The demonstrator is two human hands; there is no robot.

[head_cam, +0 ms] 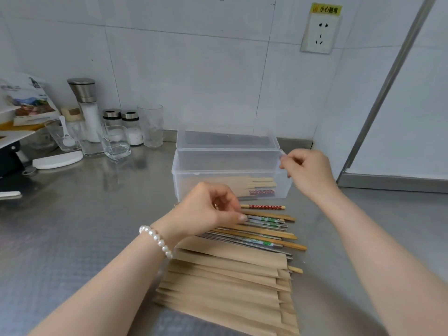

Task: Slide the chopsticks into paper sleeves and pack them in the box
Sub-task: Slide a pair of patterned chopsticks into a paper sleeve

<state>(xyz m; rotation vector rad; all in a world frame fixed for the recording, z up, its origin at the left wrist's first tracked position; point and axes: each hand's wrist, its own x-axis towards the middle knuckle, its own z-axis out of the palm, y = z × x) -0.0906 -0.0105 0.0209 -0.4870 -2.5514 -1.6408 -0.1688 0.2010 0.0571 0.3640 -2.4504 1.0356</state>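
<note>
Picking the next chopsticks

My left hand (213,209) pinches the loose chopsticks (266,229), lying nine-to-three; my right hand (308,170), curled, touches the box (228,163) corner at twelve; sleeves (225,287) wait at six.

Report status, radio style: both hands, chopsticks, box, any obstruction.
Left hand pinching loose chopsticks on counter. Right hand fingers curled at box right rim. Box open, some sleeved pairs inside. Paper sleeves stacked near. No obstruction.

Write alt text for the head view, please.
A left hand picks at loose chopsticks on a steel counter, while the right hand touches the open clear box. Paper sleeves lie nearest.
</note>
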